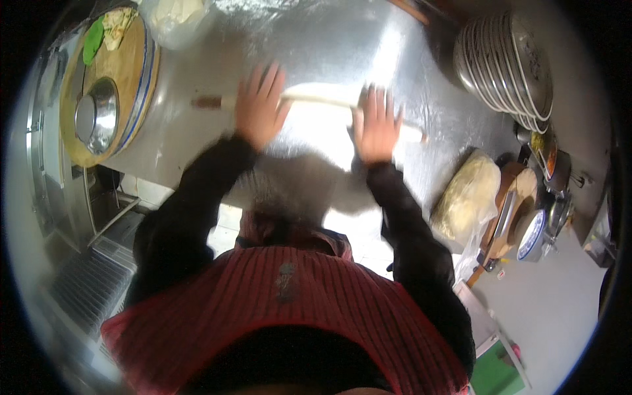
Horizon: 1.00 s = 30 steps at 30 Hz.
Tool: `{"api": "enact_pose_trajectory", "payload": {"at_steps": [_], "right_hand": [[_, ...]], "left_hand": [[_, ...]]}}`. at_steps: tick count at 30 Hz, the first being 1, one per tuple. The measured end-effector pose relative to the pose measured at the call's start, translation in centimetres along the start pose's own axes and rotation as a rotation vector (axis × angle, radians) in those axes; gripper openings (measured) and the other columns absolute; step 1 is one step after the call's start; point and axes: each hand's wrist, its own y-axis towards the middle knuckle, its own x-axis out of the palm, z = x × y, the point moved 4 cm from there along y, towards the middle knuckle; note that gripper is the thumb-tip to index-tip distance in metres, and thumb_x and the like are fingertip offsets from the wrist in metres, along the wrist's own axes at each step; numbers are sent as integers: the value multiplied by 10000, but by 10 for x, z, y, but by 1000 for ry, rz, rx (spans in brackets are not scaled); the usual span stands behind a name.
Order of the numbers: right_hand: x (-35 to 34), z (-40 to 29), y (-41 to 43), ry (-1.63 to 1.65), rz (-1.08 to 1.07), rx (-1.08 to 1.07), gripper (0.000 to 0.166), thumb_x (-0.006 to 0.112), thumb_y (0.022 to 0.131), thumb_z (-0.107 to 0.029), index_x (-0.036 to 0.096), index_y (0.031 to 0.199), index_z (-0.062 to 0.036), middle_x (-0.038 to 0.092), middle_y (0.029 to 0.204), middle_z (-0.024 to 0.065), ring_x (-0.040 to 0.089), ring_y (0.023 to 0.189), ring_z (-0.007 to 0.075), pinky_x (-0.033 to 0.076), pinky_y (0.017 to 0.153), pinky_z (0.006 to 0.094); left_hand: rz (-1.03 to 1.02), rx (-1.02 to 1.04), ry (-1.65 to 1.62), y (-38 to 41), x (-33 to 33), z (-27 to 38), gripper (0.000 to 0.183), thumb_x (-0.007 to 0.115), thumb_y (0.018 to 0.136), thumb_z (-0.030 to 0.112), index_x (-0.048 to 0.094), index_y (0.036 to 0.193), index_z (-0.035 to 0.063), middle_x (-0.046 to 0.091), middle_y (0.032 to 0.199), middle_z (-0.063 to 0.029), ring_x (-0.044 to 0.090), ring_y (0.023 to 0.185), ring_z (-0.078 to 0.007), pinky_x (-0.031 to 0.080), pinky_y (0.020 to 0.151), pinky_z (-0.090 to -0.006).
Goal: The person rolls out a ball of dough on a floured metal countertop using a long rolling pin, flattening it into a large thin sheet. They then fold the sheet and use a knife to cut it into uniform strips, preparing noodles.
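A long wooden rolling pin (321, 100) lies crosswise on a flat, pale sheet, apparently of dough (316, 126), on a shiny metal worktop (182, 74). My left hand (260, 106) rests palm down over the pin's left part, with its fingers extended and slightly spread. Over the right part lies my right hand (377, 123), also flat with extended fingers. Neither hand's fingers wrap around the pin. Its darker ends show beyond both hands. Glare hides the sheet's exact outline, and both hands are slightly blurred.
At the left, a round wooden board (126, 69) bears a metal bowl (106, 116) and a green object. A plastic bag (175, 19) lies at the back. Stacked metal bowls (503, 64), a bag of pale contents (466, 197) and a blue-patterned bowl (532, 234) stand at the right.
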Motion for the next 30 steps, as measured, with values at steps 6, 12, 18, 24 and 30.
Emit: {"api": "enact_pose_trajectory", "payload": {"at_steps": [6, 12, 18, 24, 30], "right_hand": [[3, 18, -37, -56, -219, -7, 763, 511, 964, -470, 356, 1579, -45, 422, 1590, 192, 344, 1497, 393, 154, 1230, 633], [2, 68, 167, 31, 64, 47, 809, 333, 1006, -624, 444, 1511, -3, 561, 1456, 236, 473, 1416, 385, 134, 1229, 635], [3, 111, 116, -216, 5, -169, 613, 643, 940, -435, 536, 1435, -90, 616, 1186, 141, 562, 1112, 340, 398, 1033, 550], [-16, 161, 82, -1, 31, -144, 525, 587, 867, -176, 529, 1364, -18, 589, 1144, 189, 547, 1053, 382, 438, 948, 472], [-22, 174, -21, -170, 156, -64, 374, 624, 883, -98, 576, 1247, -26, 609, 1188, 192, 578, 1131, 346, 460, 1043, 459]], "left_hand": [[-170, 6, 146, -34, -5, -6, 658, 636, 935, 436, 449, 1539, 253, 412, 1595, -138, 369, 1471, -394, 270, 1166, -682], [172, 141, -72, 172, 5, -59, 530, 608, 992, 363, 500, 1499, 252, 506, 1521, -141, 493, 1356, -380, 381, 1104, -588], [-82, 180, -57, 140, -2, -68, 528, 667, 943, 378, 570, 1399, 130, 603, 1261, -170, 552, 1179, -389, 436, 1016, -521], [-45, 115, 52, 48, -13, -106, 546, 708, 899, 357, 584, 1333, 49, 616, 1160, -162, 563, 1106, -383, 455, 938, -512], [-259, 34, -61, -126, -19, -72, 668, 749, 853, 265, 516, 1447, 66, 604, 1154, -174, 568, 1062, -359, 461, 911, -480]]}}
